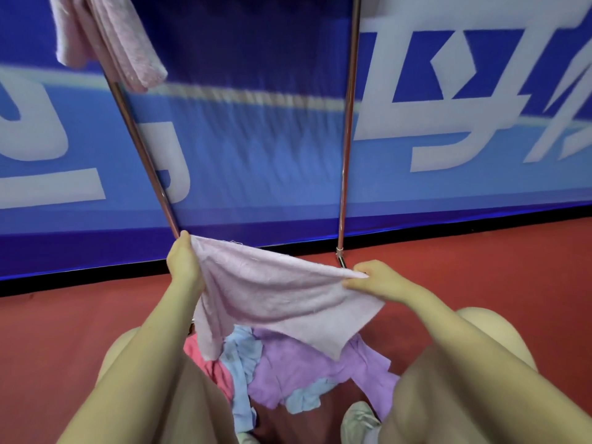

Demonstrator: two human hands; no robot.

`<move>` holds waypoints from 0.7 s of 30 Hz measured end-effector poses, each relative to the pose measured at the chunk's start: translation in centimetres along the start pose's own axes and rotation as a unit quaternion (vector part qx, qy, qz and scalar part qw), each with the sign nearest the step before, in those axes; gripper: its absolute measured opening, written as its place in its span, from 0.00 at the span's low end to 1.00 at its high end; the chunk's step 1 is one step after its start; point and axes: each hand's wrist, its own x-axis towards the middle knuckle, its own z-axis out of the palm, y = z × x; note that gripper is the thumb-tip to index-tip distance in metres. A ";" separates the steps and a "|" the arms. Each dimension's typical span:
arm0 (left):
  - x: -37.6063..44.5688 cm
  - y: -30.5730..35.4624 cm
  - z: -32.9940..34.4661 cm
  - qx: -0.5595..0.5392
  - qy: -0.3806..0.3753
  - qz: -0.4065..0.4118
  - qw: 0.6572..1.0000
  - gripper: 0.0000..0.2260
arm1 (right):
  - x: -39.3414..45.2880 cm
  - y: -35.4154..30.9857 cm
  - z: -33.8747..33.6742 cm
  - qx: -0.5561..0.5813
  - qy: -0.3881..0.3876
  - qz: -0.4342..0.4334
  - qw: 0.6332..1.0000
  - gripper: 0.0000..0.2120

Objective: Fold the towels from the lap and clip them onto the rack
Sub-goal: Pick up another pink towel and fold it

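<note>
Both arms extended forward above the knees. Left hand (183,262) raised, fingers pinching a corner of the pale pink towel (272,293). Right hand (373,278) lower, pinching the opposite corner.

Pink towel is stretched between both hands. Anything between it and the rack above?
Nothing visible. The left hand and right hand pinch the light pink towel by its top corners, in front of the rack poles. The space up between them looks open; a folded pink towel already hangs upper left.

The lap (426,392) carries a heap of towels — pink (205,363), light blue (240,357), purple (307,370) — while the rack (347,129) stands on the red floor (480,267) beyond it.
</note>
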 end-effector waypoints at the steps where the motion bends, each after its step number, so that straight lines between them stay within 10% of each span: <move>1: -0.4 0.0 0.3 0.018 -0.001 0.005 1.000 0.09 | -0.3 0.1 -0.2 0.015 0.001 0.008 1.000 0.22; 7: -2.0 -0.4 1.2 0.119 -0.012 0.037 0.992 0.11 | -1.5 -0.1 -1.8 0.237 0.137 0.038 0.961 0.18; 12: -5.0 -2.0 2.5 0.267 -0.189 0.205 0.923 0.13 | -1.7 -2.0 -2.5 0.221 0.275 -0.001 0.936 0.15; 21: -9.3 -3.4 4.7 0.281 -0.343 0.313 0.840 0.11 | 0.2 -7.9 2.7 0.190 0.080 -0.106 0.973 0.07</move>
